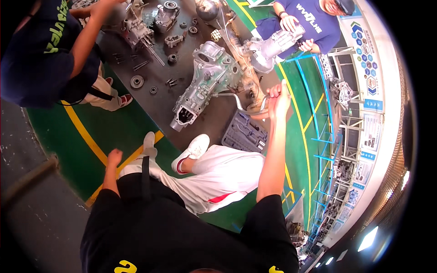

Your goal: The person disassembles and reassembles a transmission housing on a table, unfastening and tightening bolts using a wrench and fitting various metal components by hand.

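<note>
My right hand (278, 101) is closed round the end of a bent, crank-shaped metal bar (240, 103), which looks like a speed brace, with my thumb pointing up. The bar's far end meets the side of a silver-grey gearbox casing (207, 75) lying on the dark workbench (157, 102). Down at my left side, over the green floor, hangs my left hand (114, 157); its fingers are loosely curled and no object shows in them.
A grey moulded tool case (246, 132) lies at the bench's near edge. Gears (137, 82), bolts and opened gearbox parts (136, 32) are spread farther left. One co-worker leans in at left; another at far right has hands on a silver housing (273, 50). Blue railings (307, 86) stand right.
</note>
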{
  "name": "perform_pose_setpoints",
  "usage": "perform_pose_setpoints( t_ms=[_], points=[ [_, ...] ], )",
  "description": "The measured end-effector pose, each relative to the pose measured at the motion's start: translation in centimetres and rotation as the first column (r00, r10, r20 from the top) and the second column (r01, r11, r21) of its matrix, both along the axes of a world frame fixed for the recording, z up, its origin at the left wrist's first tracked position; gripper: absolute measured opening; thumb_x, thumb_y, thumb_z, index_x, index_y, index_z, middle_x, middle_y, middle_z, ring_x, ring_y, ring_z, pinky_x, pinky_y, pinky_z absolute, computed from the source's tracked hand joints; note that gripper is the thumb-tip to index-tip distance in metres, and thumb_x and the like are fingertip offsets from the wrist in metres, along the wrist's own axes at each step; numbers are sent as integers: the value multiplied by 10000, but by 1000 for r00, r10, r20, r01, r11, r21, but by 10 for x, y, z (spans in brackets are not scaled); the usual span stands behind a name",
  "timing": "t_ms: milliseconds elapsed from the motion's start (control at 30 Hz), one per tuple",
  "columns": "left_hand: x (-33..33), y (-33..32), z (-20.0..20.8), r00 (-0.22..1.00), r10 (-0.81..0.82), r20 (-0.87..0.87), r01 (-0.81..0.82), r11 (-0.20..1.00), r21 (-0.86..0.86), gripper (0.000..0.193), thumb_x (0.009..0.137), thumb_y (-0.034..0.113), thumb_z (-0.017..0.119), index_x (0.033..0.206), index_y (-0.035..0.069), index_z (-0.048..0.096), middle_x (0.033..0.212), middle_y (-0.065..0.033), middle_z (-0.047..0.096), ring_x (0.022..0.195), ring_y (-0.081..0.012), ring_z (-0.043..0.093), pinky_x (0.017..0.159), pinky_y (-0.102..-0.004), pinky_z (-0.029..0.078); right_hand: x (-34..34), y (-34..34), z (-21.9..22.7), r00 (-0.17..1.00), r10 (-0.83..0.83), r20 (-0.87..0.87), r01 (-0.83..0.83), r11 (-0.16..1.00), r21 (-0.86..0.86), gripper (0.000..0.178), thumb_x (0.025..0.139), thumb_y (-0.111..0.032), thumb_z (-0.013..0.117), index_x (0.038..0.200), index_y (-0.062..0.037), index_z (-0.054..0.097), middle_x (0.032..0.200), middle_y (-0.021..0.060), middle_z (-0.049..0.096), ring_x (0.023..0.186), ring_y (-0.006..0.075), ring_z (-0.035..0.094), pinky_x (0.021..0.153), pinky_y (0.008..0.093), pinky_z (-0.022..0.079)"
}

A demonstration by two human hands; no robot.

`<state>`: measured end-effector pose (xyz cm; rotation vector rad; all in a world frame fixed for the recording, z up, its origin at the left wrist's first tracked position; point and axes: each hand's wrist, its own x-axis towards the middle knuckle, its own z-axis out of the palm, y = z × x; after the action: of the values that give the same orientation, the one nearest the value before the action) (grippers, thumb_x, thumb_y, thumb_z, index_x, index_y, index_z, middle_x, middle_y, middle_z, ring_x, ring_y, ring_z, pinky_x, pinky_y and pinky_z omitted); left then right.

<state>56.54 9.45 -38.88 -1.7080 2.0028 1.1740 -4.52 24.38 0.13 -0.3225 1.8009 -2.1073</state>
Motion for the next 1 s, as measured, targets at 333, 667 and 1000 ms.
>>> perform_pose_setpoints(
  t_ms=[333,667,1000],
  points=[
    [81,36,5,920,382,81,-387,861,330,313,886,272,499,908,-12,630,738,-144,646,553,-250,609,502,-392,466,-6,0,-9,998,-36,-42,34,999,-40,463,1018,-231,540,600,-119,376,531,-22,300,505,120,342,610,345,407],
    [12,7,17,924,342,-172,-279,909,310,308,960,306,513,1081,45,620,828,-42,637,656,-150,593,577,-310,476,8,-7,-14,989,103,-110,-107,994,-28,408,991,-186,556,626,-125,382,526,-18,313,467,117,320,531,328,380],
    [21,7,21,952,305,-34,-275,897,345,336,956,287,504,1111,15,624,892,-89,668,697,-183,627,608,-347,503,14,-24,0,976,156,-149,-158,987,0,395,978,-169,575,622,-110,413,510,-28,327,408,122,356,470,309,339]
  ],
)
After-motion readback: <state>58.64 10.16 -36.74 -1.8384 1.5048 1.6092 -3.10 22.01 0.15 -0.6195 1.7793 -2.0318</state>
